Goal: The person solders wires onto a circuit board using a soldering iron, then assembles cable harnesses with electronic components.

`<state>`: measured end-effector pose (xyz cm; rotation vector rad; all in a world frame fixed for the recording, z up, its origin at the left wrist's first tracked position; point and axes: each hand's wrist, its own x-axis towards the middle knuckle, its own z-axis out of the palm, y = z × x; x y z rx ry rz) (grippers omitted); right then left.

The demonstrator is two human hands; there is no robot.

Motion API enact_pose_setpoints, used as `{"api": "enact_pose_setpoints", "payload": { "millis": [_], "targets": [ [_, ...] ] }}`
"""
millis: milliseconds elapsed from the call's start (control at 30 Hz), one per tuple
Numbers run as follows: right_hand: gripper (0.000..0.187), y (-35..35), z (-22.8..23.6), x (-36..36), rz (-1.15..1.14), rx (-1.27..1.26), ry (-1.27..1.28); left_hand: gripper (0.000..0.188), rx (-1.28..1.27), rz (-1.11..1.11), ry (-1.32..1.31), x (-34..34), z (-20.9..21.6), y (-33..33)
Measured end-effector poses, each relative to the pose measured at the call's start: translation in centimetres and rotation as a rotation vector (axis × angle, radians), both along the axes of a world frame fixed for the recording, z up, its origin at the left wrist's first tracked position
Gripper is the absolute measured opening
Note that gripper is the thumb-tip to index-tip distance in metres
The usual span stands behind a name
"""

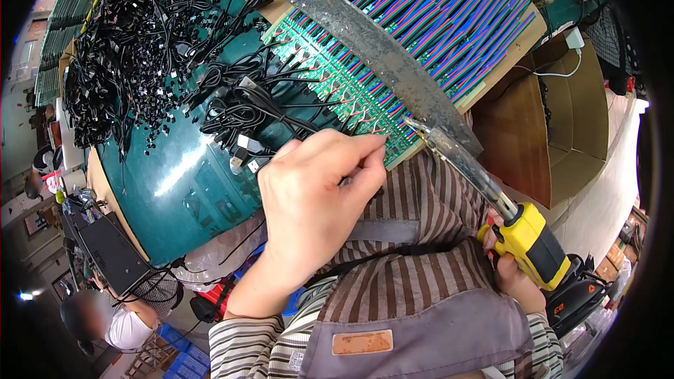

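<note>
My left hand [316, 189] is closed in a pinch, thumb and forefinger together at the near end of a green circuit board panel [344, 95]; what lies between the fingertips is hidden. My right hand [511, 277] grips a yellow and black soldering gun [537, 245]. Its tip reaches the panel's near end, just right of my left fingertips. Thin stripped wires from black cables [242, 109] meet the panel's left side. A dark, worn metal bar [382, 49] lies across the panel and the rows of blue, red, green and black wires [435, 10].
Black cables [133, 49] with plugs are heaped on the green tabletop [182, 175] to the left. An open cardboard box [576, 119] stands at the right. A black box-shaped device [112, 249] is at far left, near another person [130, 323].
</note>
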<state>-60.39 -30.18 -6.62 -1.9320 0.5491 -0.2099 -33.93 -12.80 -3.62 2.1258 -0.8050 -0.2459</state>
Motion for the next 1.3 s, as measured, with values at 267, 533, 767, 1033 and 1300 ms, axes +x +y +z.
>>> {"api": "enact_pose_setpoints", "payload": {
  "millis": [267, 533, 767, 1033, 1300],
  "targets": [
    [0.035, -0.2, -0.5, -1.6, -0.002, 0.05, 0.018, 0.018, 0.188, -0.459, -0.455, 2.6, 1.4, 0.0],
    [0.031, -0.3, 0.2, 0.4, 0.054, -0.042, -0.061, 0.021, 0.105, -0.529, -0.564, 2.7, 0.8, 0.1],
    [0.032, -1.0, 1.5, 2.3, 0.214, -0.24, -0.126, 0.024, 0.149, -0.523, -0.679, 2.0, 0.4, 0.5],
    [0.045, -0.2, 0.3, -1.2, 0.008, 0.072, 0.008, 0.024, 0.165, -0.517, -0.71, 1.6, 0.3, 0.6],
    [0.047, 0.3, 0.1, -1.3, -0.056, 0.068, 0.048, 0.016, 0.126, -0.316, -0.515, 1.5, 0.0, -0.3]
  ]
}}
